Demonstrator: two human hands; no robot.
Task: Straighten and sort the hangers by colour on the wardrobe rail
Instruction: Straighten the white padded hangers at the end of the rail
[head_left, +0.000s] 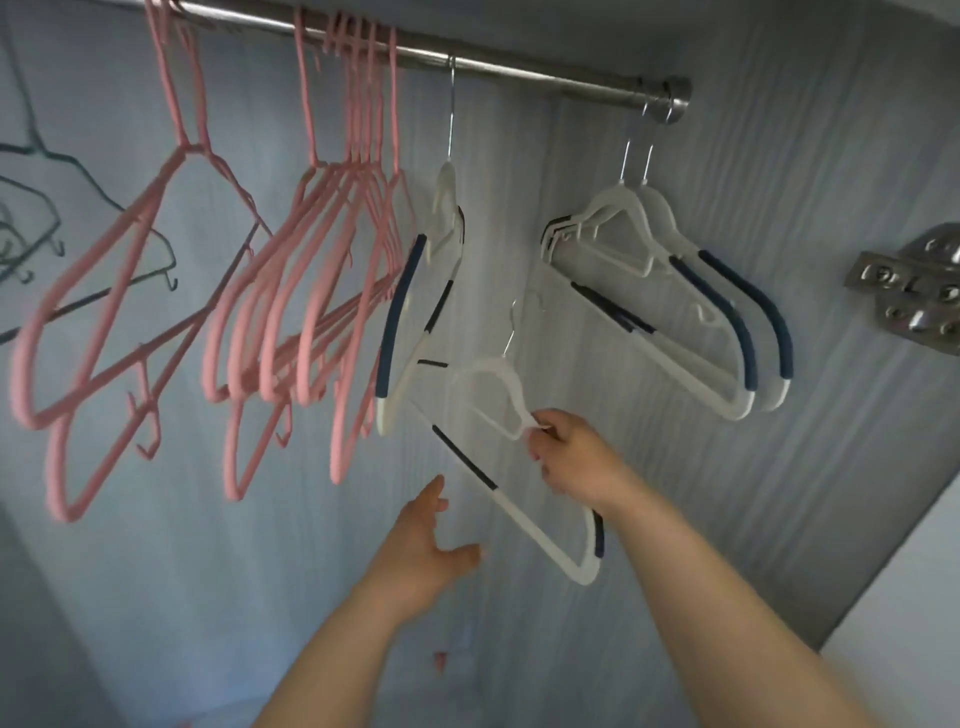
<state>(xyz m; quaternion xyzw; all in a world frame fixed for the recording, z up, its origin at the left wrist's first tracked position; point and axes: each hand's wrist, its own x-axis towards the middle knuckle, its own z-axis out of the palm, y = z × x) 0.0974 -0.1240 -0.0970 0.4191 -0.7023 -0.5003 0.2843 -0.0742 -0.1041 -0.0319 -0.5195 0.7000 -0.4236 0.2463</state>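
Note:
A steel rail (519, 70) runs across the top of the wardrobe. Several pink hangers (322, 291) hang left of its middle. One white hanger with navy grips (410, 312) hangs just right of them, turned edge-on. Two more white and navy hangers (691, 291) hang at the rail's right end. My right hand (571, 457) pinches the inner loop of a loose white and navy hanger (524, 525) held off the rail, below the gap. My left hand (421, 551) is open beneath it, fingers straight and spread, touching nothing.
Dark grey wire hangers (31, 218) hang at the far left. A metal door hinge (914, 296) is fixed to the right side wall. The grey wood-grain back panel (519, 208) lies close behind the hangers. Something small and pink (440, 660) lies on the wardrobe floor.

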